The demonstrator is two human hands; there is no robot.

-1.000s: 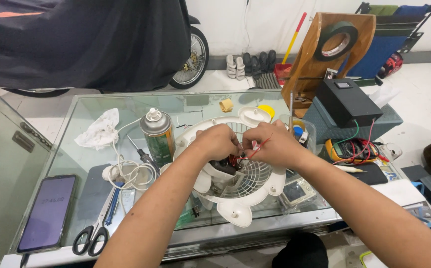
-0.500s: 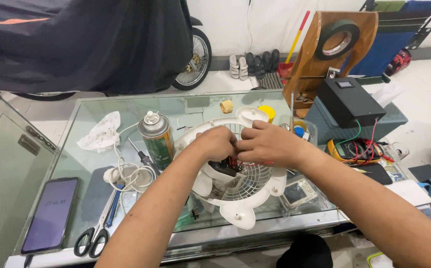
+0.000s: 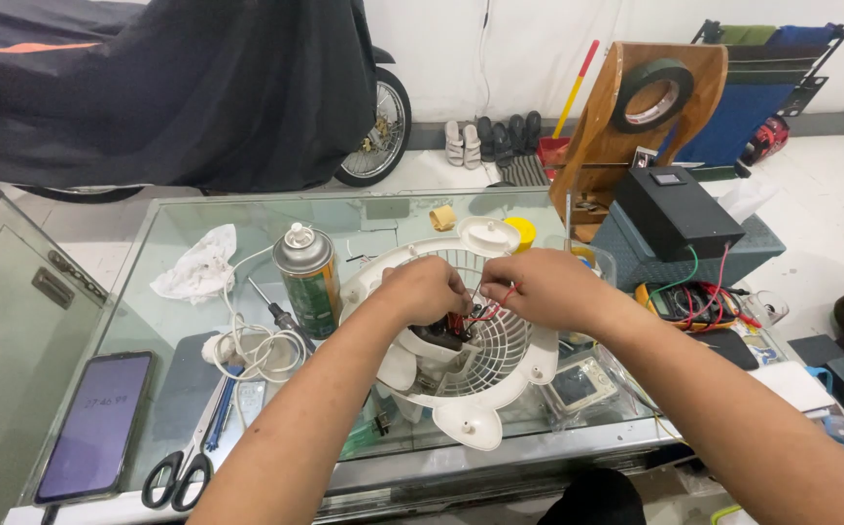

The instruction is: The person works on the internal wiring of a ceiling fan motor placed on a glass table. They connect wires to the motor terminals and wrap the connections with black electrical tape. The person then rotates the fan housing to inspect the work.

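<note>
Hands, both yours, at work over the white fan grille (image 3: pixel 461 360), which lies flat near the front edge of the glass bench (image 3: pixel 189 228), right of its middle. Your left hand (image 3: pixel 427 289) is curled narrow over the dark motor block (image 3: pixel 439 333) at the grille's centre; your right hand (image 3: pixel 544 287) pinches the red wires (image 3: pixel 488 309) that run down to that block. The two hands are just beside each other, fingertips close over the wires.

Left of the grille: spray can (image 3: pixel 309 277), upright; screwdriver (image 3: pixel 271 308) lying just beside it; coiled white cord (image 3: pixel 252 345); crumpled white rag (image 3: pixel 196 267) toward the back.

Front left corner: phone (image 3: pixel 96 423), screen up; black-handled scissors (image 3: pixel 184 467) near it.

Right end: black box (image 3: pixel 678 209) on a grey case, tangled coloured leads (image 3: pixel 699 297) below it.
</note>
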